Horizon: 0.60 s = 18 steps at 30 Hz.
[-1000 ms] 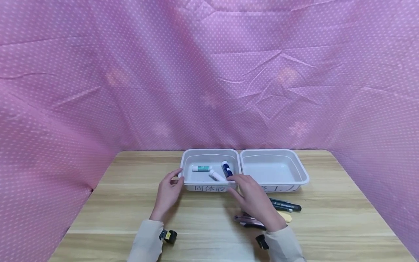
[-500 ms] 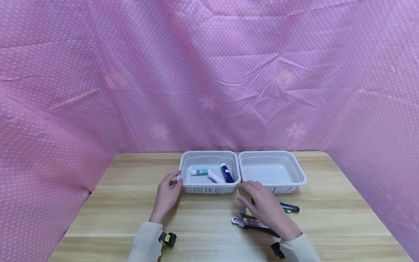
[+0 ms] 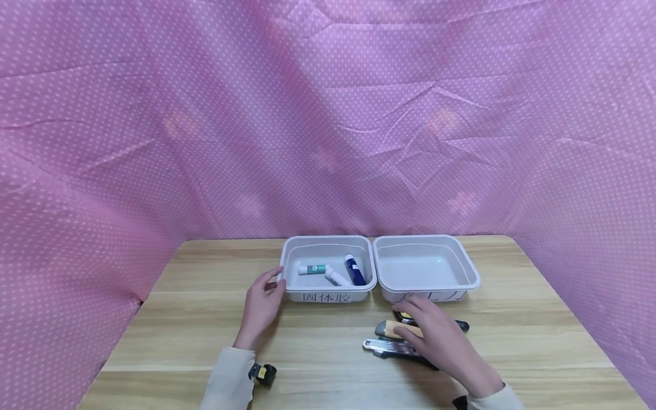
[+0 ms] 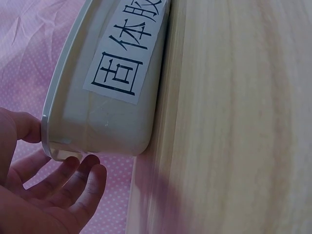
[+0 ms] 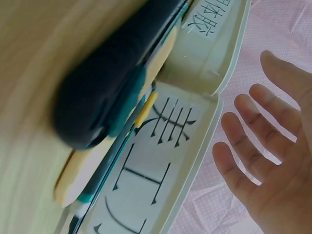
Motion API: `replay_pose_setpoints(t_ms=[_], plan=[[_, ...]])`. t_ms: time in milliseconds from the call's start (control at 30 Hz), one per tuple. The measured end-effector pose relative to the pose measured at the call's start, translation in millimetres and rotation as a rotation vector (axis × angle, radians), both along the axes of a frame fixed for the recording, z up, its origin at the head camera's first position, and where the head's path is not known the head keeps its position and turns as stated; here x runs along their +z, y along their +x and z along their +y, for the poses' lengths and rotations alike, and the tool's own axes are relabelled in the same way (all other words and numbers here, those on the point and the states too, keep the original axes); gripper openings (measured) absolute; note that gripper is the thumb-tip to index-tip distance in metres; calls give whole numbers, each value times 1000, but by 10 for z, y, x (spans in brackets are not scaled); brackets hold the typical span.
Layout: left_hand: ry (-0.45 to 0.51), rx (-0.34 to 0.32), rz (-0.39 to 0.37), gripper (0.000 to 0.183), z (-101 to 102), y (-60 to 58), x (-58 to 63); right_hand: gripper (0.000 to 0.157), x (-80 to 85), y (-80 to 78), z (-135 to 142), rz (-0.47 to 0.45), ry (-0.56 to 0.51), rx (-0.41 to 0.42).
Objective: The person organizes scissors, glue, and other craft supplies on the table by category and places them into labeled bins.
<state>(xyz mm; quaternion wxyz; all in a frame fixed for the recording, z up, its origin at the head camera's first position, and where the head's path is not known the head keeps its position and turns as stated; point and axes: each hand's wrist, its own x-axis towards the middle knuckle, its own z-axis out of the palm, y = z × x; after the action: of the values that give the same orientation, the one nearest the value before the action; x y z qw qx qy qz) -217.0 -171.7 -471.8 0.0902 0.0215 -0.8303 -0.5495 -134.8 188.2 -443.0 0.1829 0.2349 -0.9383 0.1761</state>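
Observation:
My left hand (image 3: 261, 307) holds the left corner of the left white plastic tray (image 3: 328, 289), thumb at the rim and fingers at the side. Inside that tray lie a green-and-white glue stick (image 3: 314, 269), a white one (image 3: 336, 277) and a dark blue one (image 3: 355, 270). My right hand (image 3: 441, 339) hovers with spread fingers over a small pile of utility knives, holding nothing. In the pile are a yellow-handled knife (image 3: 393, 329), a metal-nosed one (image 3: 381, 345) and a black one (image 3: 463, 326); the hand partly hides them.
A second white tray (image 3: 422, 287) stands against the first one's right side, with nothing inside. Both carry printed labels (image 4: 124, 58) on their front walls. Behind the wooden table (image 3: 195, 336) hangs a pink dotted curtain (image 3: 328, 142).
My right hand has drawn back from the left tray's front right corner, moving right and toward me over the knives. The blue glue stick shows fully now. My left hand stays put.

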Motion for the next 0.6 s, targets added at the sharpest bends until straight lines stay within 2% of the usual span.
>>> replay_pose_setpoints(t_ms=[233, 433, 600], plan=[[5, -14, -8, 41, 4, -1, -11, 39, -75, 131, 141, 39, 27, -20], [6, -9, -14, 41, 5, -3, -1, 38, -136, 201, 212, -47, 99, -53], [-4, -4, -17, 41, 4, 13, 3, 40, -169, 232, 257, -76, 143, -45]])
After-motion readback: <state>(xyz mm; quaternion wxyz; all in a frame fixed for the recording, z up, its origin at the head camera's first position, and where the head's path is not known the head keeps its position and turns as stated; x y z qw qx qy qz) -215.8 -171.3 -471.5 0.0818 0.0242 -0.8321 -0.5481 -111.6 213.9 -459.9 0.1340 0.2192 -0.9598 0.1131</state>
